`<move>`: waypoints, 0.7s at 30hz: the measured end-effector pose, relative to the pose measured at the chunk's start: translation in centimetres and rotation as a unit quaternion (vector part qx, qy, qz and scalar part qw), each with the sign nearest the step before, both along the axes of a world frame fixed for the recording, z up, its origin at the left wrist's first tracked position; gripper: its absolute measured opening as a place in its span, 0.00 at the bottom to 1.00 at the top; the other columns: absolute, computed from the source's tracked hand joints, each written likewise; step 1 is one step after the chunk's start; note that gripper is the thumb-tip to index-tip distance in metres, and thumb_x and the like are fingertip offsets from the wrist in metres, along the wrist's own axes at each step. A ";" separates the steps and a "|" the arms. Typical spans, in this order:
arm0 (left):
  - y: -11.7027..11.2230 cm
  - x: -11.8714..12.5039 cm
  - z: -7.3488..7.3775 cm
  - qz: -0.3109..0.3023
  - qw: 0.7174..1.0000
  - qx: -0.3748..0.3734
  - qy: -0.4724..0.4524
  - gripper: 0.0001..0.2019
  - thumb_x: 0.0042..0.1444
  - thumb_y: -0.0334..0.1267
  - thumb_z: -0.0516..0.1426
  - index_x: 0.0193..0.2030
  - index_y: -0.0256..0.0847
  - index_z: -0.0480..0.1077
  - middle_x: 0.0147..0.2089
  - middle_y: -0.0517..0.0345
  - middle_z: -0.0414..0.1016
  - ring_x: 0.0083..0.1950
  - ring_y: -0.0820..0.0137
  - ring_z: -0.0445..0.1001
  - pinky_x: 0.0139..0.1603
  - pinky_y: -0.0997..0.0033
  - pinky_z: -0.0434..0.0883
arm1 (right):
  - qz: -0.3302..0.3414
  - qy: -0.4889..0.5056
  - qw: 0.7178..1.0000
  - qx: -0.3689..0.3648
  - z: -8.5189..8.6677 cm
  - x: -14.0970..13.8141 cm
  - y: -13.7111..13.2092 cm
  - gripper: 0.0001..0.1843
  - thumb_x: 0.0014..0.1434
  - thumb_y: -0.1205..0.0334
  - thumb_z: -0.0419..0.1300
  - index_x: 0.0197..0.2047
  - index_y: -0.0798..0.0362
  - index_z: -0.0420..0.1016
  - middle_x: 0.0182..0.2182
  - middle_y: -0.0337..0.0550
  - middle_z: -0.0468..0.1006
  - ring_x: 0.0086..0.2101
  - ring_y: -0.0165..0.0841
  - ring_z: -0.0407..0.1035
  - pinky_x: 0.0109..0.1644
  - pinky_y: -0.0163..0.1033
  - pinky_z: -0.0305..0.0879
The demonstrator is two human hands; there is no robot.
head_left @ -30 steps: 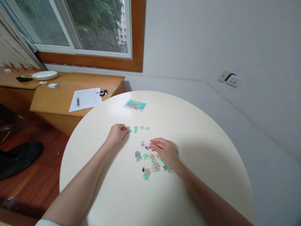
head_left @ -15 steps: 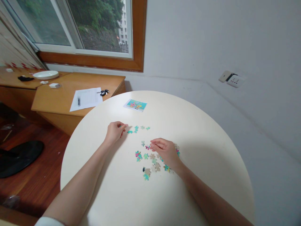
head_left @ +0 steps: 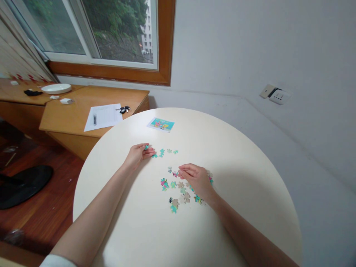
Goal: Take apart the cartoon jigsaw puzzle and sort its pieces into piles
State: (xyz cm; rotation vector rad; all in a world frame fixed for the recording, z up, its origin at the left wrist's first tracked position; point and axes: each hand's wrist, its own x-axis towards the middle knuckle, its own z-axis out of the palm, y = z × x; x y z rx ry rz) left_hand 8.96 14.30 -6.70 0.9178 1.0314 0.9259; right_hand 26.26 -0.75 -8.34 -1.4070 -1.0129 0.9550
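My left hand [head_left: 138,154] rests on the round cream table [head_left: 236,178], its fingers pinched on a small teal puzzle piece [head_left: 146,147]. Just right of it lies a short row of teal pieces [head_left: 164,152]. My right hand [head_left: 196,178] lies over a loose pile of puzzle pieces [head_left: 178,191], fingers curled, with the fingertips by a pink piece [head_left: 174,173]. Whether it grips that piece I cannot make out. A small picture card [head_left: 160,124] lies at the table's far side.
A wooden desk [head_left: 72,115] stands to the left with a sheet of paper [head_left: 103,116], keys [head_left: 124,109] and a white plate [head_left: 56,88]. A black round base [head_left: 22,185] sits on the wooden floor. A wall socket [head_left: 275,95] is at the right.
My left hand drew back slightly from the row of teal pieces and now shows a teal piece between its fingers. My right hand has hardly moved.
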 end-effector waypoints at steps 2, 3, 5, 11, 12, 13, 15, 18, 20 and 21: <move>0.1 0.0 -0.1 -0.003 1.000 -0.003 -0.010 0.11 0.55 0.21 0.47 0.45 0.25 0.63 0.31 0.45 0.74 0.31 0.67 0.77 0.39 0.66 0.75 | 0.000 -0.003 1.000 0.003 0.0 0.0 0.0 0.11 0.44 0.56 0.63 0.30 0.54 0.74 0.27 0.43 0.79 0.29 0.36 0.74 0.33 0.39 0.72; 0.1 0.0 -0.1 -0.003 1.000 -0.001 -0.007 0.12 0.54 0.21 0.48 0.45 0.25 0.63 0.31 0.44 0.75 0.32 0.67 0.77 0.40 0.66 0.75 | 0.000 -0.004 1.000 0.003 -0.1 0.0 0.0 0.11 0.44 0.56 0.63 0.30 0.53 0.74 0.26 0.43 0.79 0.28 0.36 0.74 0.32 0.39 0.72; 0.1 0.0 -0.2 -0.005 1.000 0.007 0.006 0.12 0.54 0.22 0.50 0.46 0.25 0.63 0.32 0.43 0.75 0.32 0.67 0.77 0.41 0.65 0.75 | 0.000 -0.004 1.000 0.004 -0.2 0.0 0.0 0.10 0.45 0.56 0.63 0.30 0.53 0.74 0.26 0.43 0.79 0.28 0.36 0.74 0.32 0.38 0.72; 0.1 0.1 -0.7 -0.019 0.997 0.055 0.055 0.06 0.55 0.27 0.53 0.40 0.32 0.63 0.28 0.50 0.75 0.28 0.70 0.77 0.35 0.69 0.75 | 0.004 -0.008 1.000 0.007 -0.2 0.0 0.1 0.10 0.46 0.57 0.62 0.30 0.54 0.74 0.26 0.43 0.79 0.28 0.35 0.75 0.32 0.37 0.72; 0.1 0.1 -0.7 -0.016 0.996 0.063 0.063 0.05 0.54 0.27 0.54 0.38 0.34 0.62 0.26 0.52 0.75 0.27 0.70 0.77 0.33 0.69 0.75 | 0.004 -0.008 1.000 0.007 -0.2 0.1 0.1 0.10 0.45 0.56 0.62 0.30 0.54 0.74 0.26 0.43 0.79 0.28 0.35 0.75 0.32 0.37 0.72; 0.1 0.1 -0.7 -0.011 0.995 0.071 0.070 0.05 0.54 0.28 0.55 0.36 0.35 0.62 0.25 0.54 0.75 0.26 0.71 0.76 0.32 0.69 0.75 | 0.004 -0.007 1.000 0.006 -0.2 0.1 0.0 0.10 0.45 0.56 0.62 0.30 0.54 0.74 0.26 0.43 0.79 0.28 0.35 0.75 0.32 0.37 0.72; 0.1 0.0 -0.6 -0.001 0.993 0.081 0.083 0.06 0.53 0.29 0.56 0.32 0.37 0.60 0.23 0.57 0.74 0.23 0.71 0.74 0.28 0.70 0.74 | 0.004 -0.006 1.000 0.005 -0.1 0.1 0.0 0.11 0.45 0.56 0.62 0.30 0.54 0.74 0.26 0.43 0.79 0.28 0.35 0.75 0.32 0.37 0.72; 0.1 -0.1 -0.5 -0.004 0.990 0.099 0.096 0.08 0.51 0.32 0.58 0.30 0.37 0.59 0.20 0.59 0.72 0.19 0.72 0.72 0.24 0.69 0.72 | 0.005 -0.010 1.000 0.004 -0.2 0.1 0.0 0.10 0.46 0.57 0.62 0.30 0.55 0.73 0.26 0.44 0.79 0.28 0.35 0.75 0.31 0.36 0.72; 0.1 -0.1 -0.6 -0.010 0.988 0.113 0.106 0.08 0.50 0.33 0.58 0.29 0.38 0.59 0.19 0.61 0.71 0.18 0.72 0.70 0.22 0.70 0.70 | 0.006 -0.015 1.000 0.007 -0.3 0.1 0.0 0.10 0.46 0.57 0.62 0.31 0.54 0.73 0.26 0.44 0.79 0.28 0.35 0.75 0.31 0.36 0.71; 0.2 -0.2 -0.7 -0.012 0.985 0.123 0.117 0.08 0.49 0.34 0.58 0.29 0.38 0.60 0.19 0.61 0.70 0.17 0.73 0.69 0.21 0.71 0.68 | 0.007 -0.018 1.000 0.008 -0.3 0.1 0.0 0.10 0.46 0.57 0.62 0.31 0.54 0.73 0.26 0.44 0.79 0.29 0.35 0.75 0.31 0.36 0.71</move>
